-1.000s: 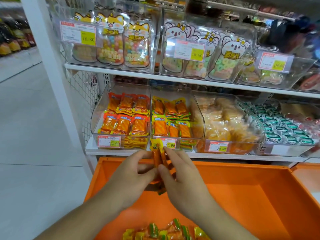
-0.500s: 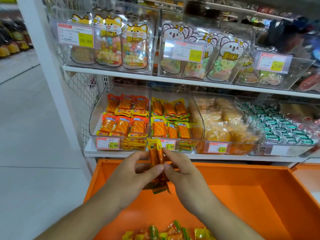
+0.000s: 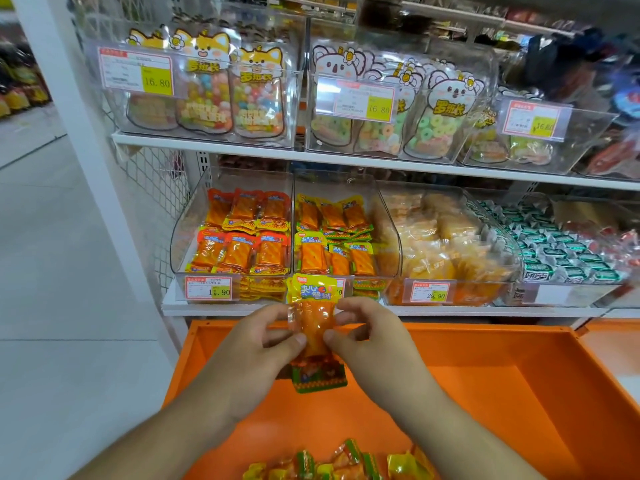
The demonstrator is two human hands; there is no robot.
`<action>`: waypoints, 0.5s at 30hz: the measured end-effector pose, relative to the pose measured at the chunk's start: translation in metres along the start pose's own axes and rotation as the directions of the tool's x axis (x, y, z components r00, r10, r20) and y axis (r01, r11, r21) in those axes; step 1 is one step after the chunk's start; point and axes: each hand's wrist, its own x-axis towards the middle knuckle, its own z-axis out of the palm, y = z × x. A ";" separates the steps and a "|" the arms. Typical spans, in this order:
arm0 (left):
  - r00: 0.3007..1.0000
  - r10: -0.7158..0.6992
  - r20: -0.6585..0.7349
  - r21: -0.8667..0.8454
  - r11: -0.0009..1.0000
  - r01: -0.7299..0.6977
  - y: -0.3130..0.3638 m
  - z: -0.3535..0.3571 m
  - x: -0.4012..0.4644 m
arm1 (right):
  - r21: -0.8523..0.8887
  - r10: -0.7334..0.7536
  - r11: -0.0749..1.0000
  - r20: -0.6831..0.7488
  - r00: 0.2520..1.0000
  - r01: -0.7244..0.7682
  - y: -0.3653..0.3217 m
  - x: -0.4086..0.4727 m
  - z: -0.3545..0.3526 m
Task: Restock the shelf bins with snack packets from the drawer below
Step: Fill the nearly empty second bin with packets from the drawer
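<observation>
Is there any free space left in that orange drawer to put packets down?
Yes. The drawer floor lies bare right of the hands to its right wall, and between them and the loose packets at the near edge. The bins above are packed.

Shop aisle, pale tiled floor [image 3: 52, 289] at left. White upright post [image 3: 79, 133] with wire mesh panel [image 3: 156, 188] behind it. More stocked shelving [image 3: 20, 88] blurred far left. Even bright light.
</observation>
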 end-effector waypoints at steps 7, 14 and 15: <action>0.999 -0.031 -0.015 0.017 0.999 0.031 -0.001 -0.002 0.009 | 0.058 0.016 0.998 0.059 0.998 -0.019 0.000 0.005 -0.006; 0.994 0.020 -0.111 0.100 0.995 -0.009 0.027 0.004 0.052 | -0.272 -0.186 0.945 0.003 0.983 0.180 -0.019 0.043 -0.053; 0.992 0.026 -0.125 0.113 0.993 -0.011 0.033 0.007 0.064 | -0.370 -0.220 0.909 -0.027 0.975 0.194 -0.018 0.052 -0.064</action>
